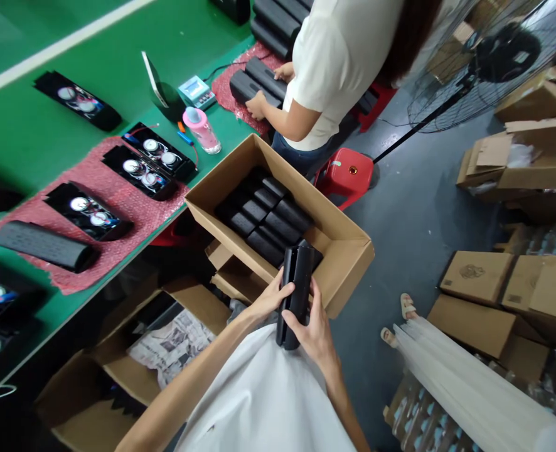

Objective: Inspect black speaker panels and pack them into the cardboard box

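Both my hands grip one long black speaker shell (pixel 297 289), held upright close to my body. My left hand (pixel 267 300) wraps its left side and my right hand (pixel 313 333) clasps its lower right side. Just beyond it stands an open cardboard box (pixel 344 251) with several more black shells (pixel 263 213) laid in rows. On the green bench (pixel 33 138) to my left lie several open speaker halves (pixel 87 210) showing round drivers, resting on red bubble wrap (pixel 118 188), plus one closed black shell (pixel 45 246).
A co-worker in a white shirt (pixel 339 56) handles black shells at the bench's far end, near a red stool (pixel 346 172). A pink bottle (pixel 201 129) and small meter (pixel 196 91) stand on the bench. Cardboard boxes (pixel 480 301) fill the floor right; a fan (pixel 504 53) stands behind.
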